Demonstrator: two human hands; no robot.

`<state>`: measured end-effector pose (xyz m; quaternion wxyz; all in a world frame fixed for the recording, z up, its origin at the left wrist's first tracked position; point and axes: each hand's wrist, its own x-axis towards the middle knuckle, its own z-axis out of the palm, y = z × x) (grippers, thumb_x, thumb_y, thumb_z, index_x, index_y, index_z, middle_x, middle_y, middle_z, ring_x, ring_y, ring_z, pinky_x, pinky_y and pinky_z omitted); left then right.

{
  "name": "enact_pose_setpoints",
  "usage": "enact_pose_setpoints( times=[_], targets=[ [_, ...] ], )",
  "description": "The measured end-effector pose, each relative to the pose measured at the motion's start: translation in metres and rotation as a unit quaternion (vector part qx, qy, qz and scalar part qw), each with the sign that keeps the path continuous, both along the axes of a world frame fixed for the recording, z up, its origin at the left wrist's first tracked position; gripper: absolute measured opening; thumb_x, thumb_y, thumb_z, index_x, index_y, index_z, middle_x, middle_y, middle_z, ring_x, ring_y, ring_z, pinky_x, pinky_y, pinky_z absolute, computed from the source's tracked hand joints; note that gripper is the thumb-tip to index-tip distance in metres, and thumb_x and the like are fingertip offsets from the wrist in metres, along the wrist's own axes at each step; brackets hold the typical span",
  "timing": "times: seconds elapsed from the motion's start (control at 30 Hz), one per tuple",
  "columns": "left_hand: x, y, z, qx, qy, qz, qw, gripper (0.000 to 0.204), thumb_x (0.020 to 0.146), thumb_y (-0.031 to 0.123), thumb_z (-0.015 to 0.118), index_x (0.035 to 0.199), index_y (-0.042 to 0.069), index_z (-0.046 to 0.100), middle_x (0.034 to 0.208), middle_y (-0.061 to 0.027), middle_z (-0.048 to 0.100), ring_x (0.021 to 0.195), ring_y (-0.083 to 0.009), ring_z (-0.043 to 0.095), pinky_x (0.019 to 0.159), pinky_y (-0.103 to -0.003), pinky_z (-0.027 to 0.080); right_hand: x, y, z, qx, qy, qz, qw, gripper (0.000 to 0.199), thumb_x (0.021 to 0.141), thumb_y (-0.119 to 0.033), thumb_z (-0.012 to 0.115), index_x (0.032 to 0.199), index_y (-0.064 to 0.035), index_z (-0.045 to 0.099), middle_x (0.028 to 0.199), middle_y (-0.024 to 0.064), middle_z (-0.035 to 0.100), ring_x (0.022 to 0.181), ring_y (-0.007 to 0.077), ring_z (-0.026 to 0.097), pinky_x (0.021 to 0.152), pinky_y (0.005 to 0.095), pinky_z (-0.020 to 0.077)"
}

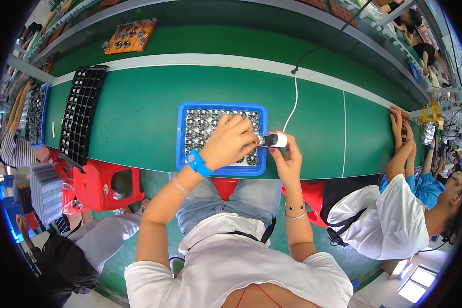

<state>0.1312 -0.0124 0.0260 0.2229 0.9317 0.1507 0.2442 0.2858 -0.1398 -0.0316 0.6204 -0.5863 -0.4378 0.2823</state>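
A blue tray (pixel 181 154) with a white lining holds rows of shiny round metal parts (pixel 203 113). My left hand (pixel 228 141) is over the tray with its fingers closed in a pinch. Its fingertips meet a small shiny piece (pixel 261 139) at the end of a short white-and-black cylindrical device (pixel 278 140); whether they grip a separate part cannot be made out. At the tray's right edge, my right hand (pixel 289 158) grips this device between thumb and fingers. A white cable (pixel 296 102) runs down towards it.
A black compartment tray (pixel 82 113) lies on the green table (pixel 138 113) at left. An orange board with metal parts (pixel 130 36) sits on the far surface. Red stools (pixel 103 185) stand below the front edge. A co-worker in white (pixel 385 220) works at right.
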Motion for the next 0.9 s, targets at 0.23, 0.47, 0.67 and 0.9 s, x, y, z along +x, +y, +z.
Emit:
enact_pose_setpoints(
  times=[0.23,0.47,0.67,0.9],
  targets=[
    [0.001,0.008,-0.02,0.037,0.054,0.018,0.998,0.011,0.072,0.018,0.071,0.079,0.012,0.066,0.08,-0.0012,0.049,0.083,-0.0199,0.048,0.077,-0.035,0.034,0.006,-0.003,0.001,0.077,0.154,-0.098,0.98,0.039,0.09,-0.005,0.059,0.125,0.0016,0.044,0.117,0.0152,0.056,0.112,0.0231,0.055,0.097,0.034,0.0411],
    [-0.006,0.002,-0.011,0.036,0.061,-0.022,0.997,0.01,0.072,0.019,0.071,0.075,0.014,0.063,0.079,-0.001,0.047,0.081,-0.0194,0.047,0.076,-0.035,0.034,0.007,-0.021,-0.008,-0.008,0.021,-0.012,1.0,0.04,0.085,-0.003,0.064,0.121,0.0023,0.049,0.114,0.0112,0.059,0.11,0.0236,0.056,0.095,0.0331,0.0417],
    [0.001,-0.004,-0.006,0.003,0.021,-0.029,0.999,0.01,0.072,0.02,0.072,0.076,0.014,0.065,0.078,-0.0003,0.047,0.08,-0.0185,0.047,0.076,-0.034,0.033,-0.002,-0.008,0.003,-0.016,-0.077,0.007,0.997,0.046,0.066,0.002,0.068,0.112,-0.0035,0.061,0.106,0.0069,0.066,0.099,0.0257,0.054,0.089,0.0339,0.0425],
    [0.0,-0.001,-0.016,0.035,0.06,-0.006,0.998,0.01,0.072,0.02,0.071,0.077,0.013,0.065,0.079,-0.0004,0.048,0.082,-0.0187,0.047,0.076,-0.034,0.033,-0.006,-0.009,-0.008,0.06,0.211,-0.093,0.971,0.042,0.088,-0.01,0.063,0.124,0.0015,0.045,0.117,0.0182,0.058,0.109,0.0214,0.056,0.095,0.0336,0.0417]
  ],
)
